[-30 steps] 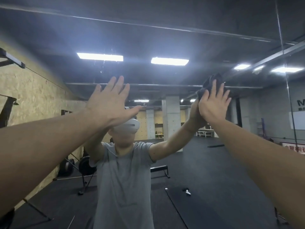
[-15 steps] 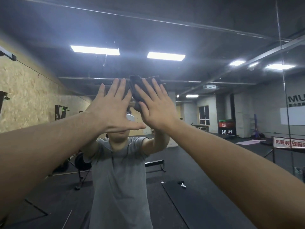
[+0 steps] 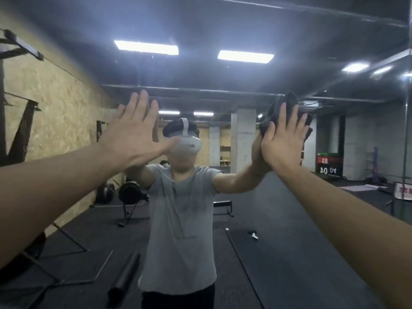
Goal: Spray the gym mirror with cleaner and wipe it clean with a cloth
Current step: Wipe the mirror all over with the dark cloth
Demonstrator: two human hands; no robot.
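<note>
1. The mirror (image 3: 256,208) fills nearly the whole view. What seems a room ahead is its reflection of the gym, with the person in a grey shirt and white headset facing themselves.

2. The right hand (image 3: 284,139) lies flat against the glass with a dark cloth (image 3: 287,103) trapped under the palm. Its fingers (image 3: 282,114) are straight and spread, not curled round the cloth, which probably spreads the pressure over a wide patch and keeps the cloth flush to the surface.

3. The cloth sits high on the mirror, above head height and right of the reflected head. It bunches out past the fingertips and along the right edge of the hand.

4. The left hand (image 3: 136,134) is also raised with its fingers straight and its thumb stretched out, holding nothing. It seems to rest flat on the glass, likely as a brace while the other arm reaches up, though contact cannot be confirmed.

5. No spray bottle shows in either hand, so the work looks to be in the wiping stage.

6. Faint specks near the reflected ceiling lights may be droplets or marks left to wipe.
</note>
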